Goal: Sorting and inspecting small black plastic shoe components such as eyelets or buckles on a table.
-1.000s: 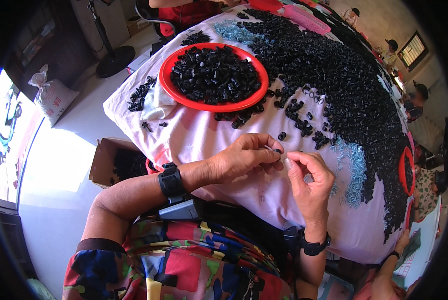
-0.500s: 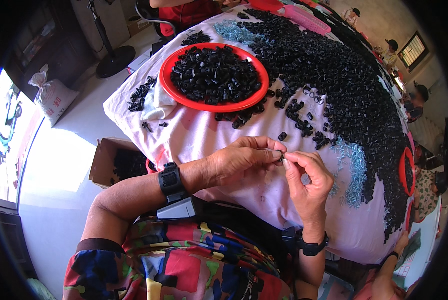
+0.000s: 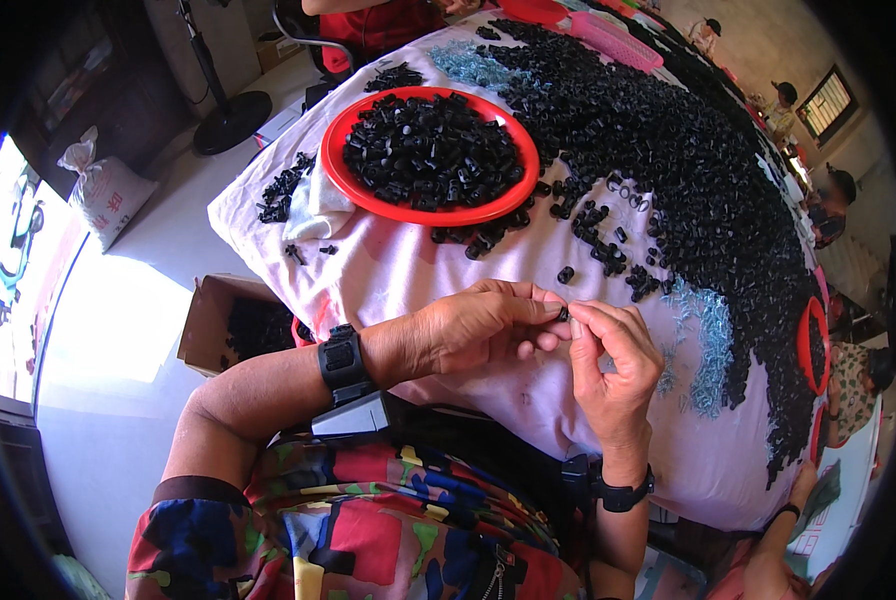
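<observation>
Between my two hands, above the near edge of the cloth, is a small black plastic part. My left hand pinches it from the left with thumb and forefinger. The fingertips of my right hand close on its other side, and fingers cover most of it. A single loose black part lies on the cloth just beyond my fingertips. Farther off stands a red basin heaped with similar black parts.
A pale pink cloth covers the table. A wide heap of black parts spreads to the right, beside small light-blue pieces. A cardboard box stands on the floor at left, near a white sack. Other people sit around the table.
My hands stay together on the small black part. The fingers of both hands have shifted slightly around it, and the left hand's lower fingers show more curled now.
</observation>
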A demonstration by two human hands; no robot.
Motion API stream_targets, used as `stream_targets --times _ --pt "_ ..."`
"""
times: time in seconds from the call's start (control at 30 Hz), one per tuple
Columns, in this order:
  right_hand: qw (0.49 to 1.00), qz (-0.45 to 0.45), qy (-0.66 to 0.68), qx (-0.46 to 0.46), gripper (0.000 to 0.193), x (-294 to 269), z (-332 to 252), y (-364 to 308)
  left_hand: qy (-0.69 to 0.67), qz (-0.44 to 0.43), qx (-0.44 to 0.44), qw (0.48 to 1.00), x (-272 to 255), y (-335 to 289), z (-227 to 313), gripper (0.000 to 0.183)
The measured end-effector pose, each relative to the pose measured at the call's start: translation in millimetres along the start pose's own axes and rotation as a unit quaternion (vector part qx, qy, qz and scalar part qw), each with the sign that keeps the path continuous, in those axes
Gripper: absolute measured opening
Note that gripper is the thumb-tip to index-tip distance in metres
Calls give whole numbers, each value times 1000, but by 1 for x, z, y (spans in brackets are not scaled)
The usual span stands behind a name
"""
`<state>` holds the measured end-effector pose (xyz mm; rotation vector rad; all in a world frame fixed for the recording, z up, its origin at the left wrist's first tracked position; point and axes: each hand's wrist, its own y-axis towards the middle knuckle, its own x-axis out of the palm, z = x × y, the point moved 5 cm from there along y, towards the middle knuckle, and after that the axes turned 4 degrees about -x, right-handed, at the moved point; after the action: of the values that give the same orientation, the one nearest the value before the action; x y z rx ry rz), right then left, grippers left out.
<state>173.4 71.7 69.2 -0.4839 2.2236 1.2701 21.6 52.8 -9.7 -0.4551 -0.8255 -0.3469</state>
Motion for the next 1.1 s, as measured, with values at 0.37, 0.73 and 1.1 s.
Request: stream_targets --times 0.37,0.73,1.1 --pt "1000 -10 -11 -15 23 1 -4 2 -28 -2 11 1000 5 -1 -1 19" --pt "998 -18 -30 54 22 -10 7 5 -78 -48 -25 995 0 -1 4 18" --pt "998 -31 -50 -14 20 -7 -9 16 -51 -26 -3 998 -5 -1 3 18"
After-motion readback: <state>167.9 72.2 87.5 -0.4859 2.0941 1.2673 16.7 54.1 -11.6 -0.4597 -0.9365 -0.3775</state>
